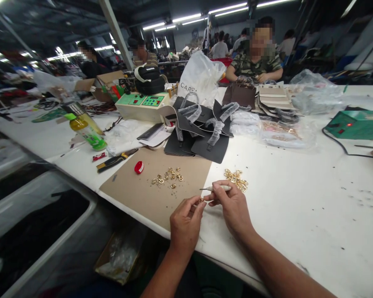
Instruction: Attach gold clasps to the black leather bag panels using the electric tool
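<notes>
My left hand [185, 223] is closed, pinching a small gold metal fitting [201, 200] at its fingertips over the near edge of a brown cardboard sheet [136, 192]. My right hand [231, 207] is closed around a thin white tool [216, 188] whose tip points left toward the fitting. Several loose gold fittings [169, 176] lie on the cardboard, and a second heap of gold fittings [236, 179] lies on the white table [298, 198] just beyond my right hand.
A red cap [139, 167] and a black-yellow knife [113, 160] lie left of the cardboard. Dark leather pieces [205, 142], a green-panelled machine [143, 105], a green bottle [85, 126] and plastic bags stand farther back. A green box [357, 124] sits right. People sit across the table.
</notes>
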A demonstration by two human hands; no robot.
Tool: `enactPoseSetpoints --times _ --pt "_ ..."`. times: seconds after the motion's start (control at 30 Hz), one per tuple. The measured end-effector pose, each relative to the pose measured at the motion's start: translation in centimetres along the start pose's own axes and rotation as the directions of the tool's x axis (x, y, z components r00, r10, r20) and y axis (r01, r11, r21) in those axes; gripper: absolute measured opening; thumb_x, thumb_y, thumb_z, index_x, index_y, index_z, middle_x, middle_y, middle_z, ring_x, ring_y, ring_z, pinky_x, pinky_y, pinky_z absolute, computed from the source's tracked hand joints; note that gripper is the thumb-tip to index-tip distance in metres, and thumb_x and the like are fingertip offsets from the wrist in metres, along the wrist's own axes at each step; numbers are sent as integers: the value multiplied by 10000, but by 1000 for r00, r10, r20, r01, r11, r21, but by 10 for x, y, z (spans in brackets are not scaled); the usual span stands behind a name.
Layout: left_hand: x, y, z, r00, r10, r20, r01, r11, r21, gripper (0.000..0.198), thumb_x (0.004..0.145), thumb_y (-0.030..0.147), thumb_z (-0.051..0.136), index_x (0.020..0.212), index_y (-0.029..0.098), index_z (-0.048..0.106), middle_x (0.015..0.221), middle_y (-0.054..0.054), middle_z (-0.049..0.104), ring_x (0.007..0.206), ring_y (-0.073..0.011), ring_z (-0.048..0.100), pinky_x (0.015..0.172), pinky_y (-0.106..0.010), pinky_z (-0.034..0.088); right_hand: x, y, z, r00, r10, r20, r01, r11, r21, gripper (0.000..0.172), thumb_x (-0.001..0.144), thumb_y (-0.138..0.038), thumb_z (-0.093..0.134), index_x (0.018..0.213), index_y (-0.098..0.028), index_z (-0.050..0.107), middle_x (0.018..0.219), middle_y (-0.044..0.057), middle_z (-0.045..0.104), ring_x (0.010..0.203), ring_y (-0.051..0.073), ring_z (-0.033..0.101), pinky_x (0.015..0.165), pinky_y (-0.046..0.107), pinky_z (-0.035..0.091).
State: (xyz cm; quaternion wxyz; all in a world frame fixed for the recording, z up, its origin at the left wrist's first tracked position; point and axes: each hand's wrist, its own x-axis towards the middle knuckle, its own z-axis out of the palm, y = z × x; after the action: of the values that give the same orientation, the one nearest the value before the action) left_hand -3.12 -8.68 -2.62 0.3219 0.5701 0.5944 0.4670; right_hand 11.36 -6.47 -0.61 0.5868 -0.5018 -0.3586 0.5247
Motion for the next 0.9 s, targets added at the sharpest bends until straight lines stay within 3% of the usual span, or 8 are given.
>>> enactPoseSetpoints --times 0.2,0.37,0.47,0.63,0.9 --pt "0 3 3 992 -119 35 123 976 -179 254 867 372 774 1083 242 808 864 -17 783 616 -130 678 542 -210 572 2 4 0 1000 28 10 -28 996 83 368 889 -542 757 950 -196 646 695 -1 692 674 194 720 591 280 596" --pt "0 6 5 990 -130 56 138 972 -188 244 879 381 755 1064 233 809 949 -29 784 620 -117 666 529 -204 575 2 6 1 1000 21 19 -23 996 85 362 889 -539 754 949 -194 662 709 -3 691 650 178 690 636 308 605" --pt "1 9 5 989 -138 62 147 973 -176 237 885 385 742 1043 218 797 942 -36 775 635 -123 672 512 -201 566 2 4 -1 1000 17 19 -18 999 48 378 887 -553 749 958 -189 671 724 11 712 679 191 700 690 332 601" --pt "4 12 -1 958 -282 48 284 919 -274 279 817 397 784 959 161 739 694 -2 715 544 -121 650 478 -193 532 1 -2 -6 999 -14 -37 11 997 -82 357 923 -546 710 1002 -199 673 735 27 743 738 212 719 747 334 551" --pt "7 3 -6 931 -355 79 354 836 -418 382 760 410 829 993 132 708 644 11 710 497 -106 626 499 -202 538 -7 -11 -5 993 -81 88 97 977 -190 271 954 -486 664 909 -219 663 609 -19 663 585 174 639 640 299 501"
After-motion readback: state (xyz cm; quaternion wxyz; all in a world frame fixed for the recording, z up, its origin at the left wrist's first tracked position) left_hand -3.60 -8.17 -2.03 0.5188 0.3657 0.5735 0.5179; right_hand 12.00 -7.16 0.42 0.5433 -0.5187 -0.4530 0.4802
